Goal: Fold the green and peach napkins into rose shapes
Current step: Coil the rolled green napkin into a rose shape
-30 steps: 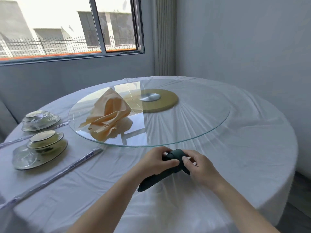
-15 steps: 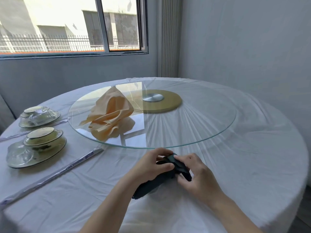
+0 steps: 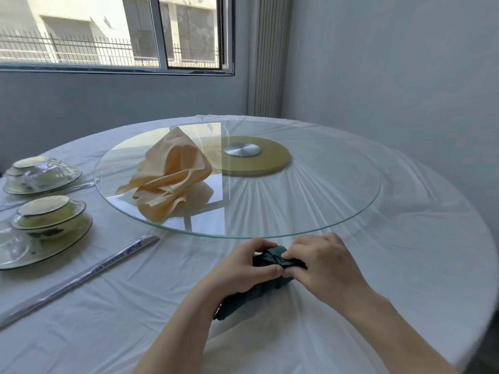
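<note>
Filling the view, a round white-clothed desk point(image 3: 405, 252) carries a glass turntable point(image 3: 310, 195), where the peach napkin point(image 3: 172, 174) lies loosely heaped, not yet folded. At the desk's near edge, the left hand point(image 3: 240, 268) and right hand point(image 3: 326, 263) have drawn closer together than a second ago. Each grip is curled tight, pinching the coiled end of the rolled green napkin point(image 3: 268, 259). The green rose looks partly formed.

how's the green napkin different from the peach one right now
The green napkin is dark; the peach napkin is pale.
The green napkin is rolled into a tight bundle; the peach napkin lies loose and crumpled.
The left hand and right hand grip the green napkin over the tablecloth; the peach napkin sits unheld on the glass turntable.
Both are cloth.
</note>
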Motion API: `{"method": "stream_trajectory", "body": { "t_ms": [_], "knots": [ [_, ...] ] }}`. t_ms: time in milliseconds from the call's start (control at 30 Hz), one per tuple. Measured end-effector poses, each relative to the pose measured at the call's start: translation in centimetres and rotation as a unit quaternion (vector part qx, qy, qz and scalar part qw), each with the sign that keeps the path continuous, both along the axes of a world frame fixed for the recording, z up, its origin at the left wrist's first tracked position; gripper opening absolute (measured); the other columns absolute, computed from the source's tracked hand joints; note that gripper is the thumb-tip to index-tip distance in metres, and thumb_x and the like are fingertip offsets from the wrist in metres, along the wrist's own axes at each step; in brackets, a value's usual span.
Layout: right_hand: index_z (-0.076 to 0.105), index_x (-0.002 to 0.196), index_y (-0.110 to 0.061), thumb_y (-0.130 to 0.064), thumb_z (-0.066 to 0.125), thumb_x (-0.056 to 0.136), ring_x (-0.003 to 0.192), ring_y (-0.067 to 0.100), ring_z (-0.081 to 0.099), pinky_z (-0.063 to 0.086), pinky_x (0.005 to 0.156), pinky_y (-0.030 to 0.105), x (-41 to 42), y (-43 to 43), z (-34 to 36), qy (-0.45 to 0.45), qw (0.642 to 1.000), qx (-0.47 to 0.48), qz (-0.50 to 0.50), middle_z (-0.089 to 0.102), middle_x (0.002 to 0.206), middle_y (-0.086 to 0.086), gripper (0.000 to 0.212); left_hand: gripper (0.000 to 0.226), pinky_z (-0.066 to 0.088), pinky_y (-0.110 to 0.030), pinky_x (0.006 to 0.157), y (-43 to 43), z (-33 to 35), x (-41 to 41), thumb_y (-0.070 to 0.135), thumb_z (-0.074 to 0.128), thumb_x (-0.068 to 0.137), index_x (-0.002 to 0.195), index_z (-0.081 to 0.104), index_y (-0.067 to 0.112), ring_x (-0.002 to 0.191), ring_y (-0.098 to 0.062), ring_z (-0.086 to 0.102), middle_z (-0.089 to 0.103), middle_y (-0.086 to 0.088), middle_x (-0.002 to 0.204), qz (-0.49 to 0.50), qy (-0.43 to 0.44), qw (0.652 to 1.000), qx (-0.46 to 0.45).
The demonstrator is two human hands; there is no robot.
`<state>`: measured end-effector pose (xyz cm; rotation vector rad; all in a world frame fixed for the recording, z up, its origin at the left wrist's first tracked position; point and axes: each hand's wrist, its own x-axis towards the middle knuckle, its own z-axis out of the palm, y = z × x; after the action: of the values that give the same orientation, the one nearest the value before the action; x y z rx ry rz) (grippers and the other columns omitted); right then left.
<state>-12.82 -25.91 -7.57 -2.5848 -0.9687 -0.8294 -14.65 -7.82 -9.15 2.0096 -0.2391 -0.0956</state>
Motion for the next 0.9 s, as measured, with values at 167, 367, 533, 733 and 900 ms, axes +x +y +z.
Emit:
{"method": "stream_trajectory", "body": {
  "t_ms": [167,367,533,733,900],
  "knots": [
    [0.069,0.058,-0.027,-0.031,0.053,0.069,0.051,0.013,0.054,0.043,0.057,0.026,0.0,0.4,-0.3,-0.046,0.998,-0.039,-0.016,0.056,0.06,-0.011,0.019,0.046,0.04,-0.001,0.073,-0.5,0.2,-0.4,0.028,0.066,0.08,0.124,0.052,0.026,0.089,0.014,0.055,0.059,0.016,0.109,0.019,-0.013,1.0,0.017],
    [0.067,0.065,-0.021,-0.023,0.046,0.075,0.049,0.017,0.053,0.039,0.054,0.028,-0.5,0.7,-1.7,-0.082,0.994,0.047,-0.051,0.057,0.057,-0.006,0.024,0.031,0.04,-0.002,0.065,-1.1,0.2,-0.7,0.021,0.062,0.083,0.112,0.056,0.031,0.083,0.009,0.057,0.061,0.013,0.105,0.048,-0.029,0.998,-0.001],
    [0.067,0.075,-0.019,-0.018,0.052,0.077,0.066,0.011,0.059,0.039,0.064,0.032,-0.9,0.8,-2.9,-0.09,0.979,0.179,-0.03,0.064,0.07,-0.01,0.015,0.024,0.04,-0.004,0.069,-2.5,-0.1,-0.7,0.034,0.059,0.07,0.093,0.062,0.029,0.088,0.002,0.056,0.062,0.007,0.102,0.108,-0.067,0.991,-0.038],
    [0.067,0.08,-0.016,-0.016,0.054,0.08,0.07,0.013,0.062,0.037,0.066,0.03,-0.7,1.0,-3.1,-0.129,0.98,0.154,-0.008,0.066,0.076,-0.007,0.013,0.019,0.043,-0.01,0.065,-2.8,-0.1,-0.9,0.028,0.052,0.065,0.079,0.062,0.019,0.074,-0.001,0.056,0.066,0.001,0.089,0.135,-0.1,0.984,-0.064],
    [0.067,0.083,-0.016,-0.015,0.054,0.084,0.072,0.011,0.062,0.038,0.069,0.027,-0.6,0.8,-3.3,-0.118,0.981,0.153,-0.01,0.066,0.079,-0.008,0.013,0.005,0.044,-0.014,0.071,-2.9,-0.5,-1.0,0.024,0.059,0.074,0.073,0.064,0.024,0.078,-0.002,0.057,0.064,0.001,0.083,0.154,-0.109,0.981,-0.047]
  ]
}}
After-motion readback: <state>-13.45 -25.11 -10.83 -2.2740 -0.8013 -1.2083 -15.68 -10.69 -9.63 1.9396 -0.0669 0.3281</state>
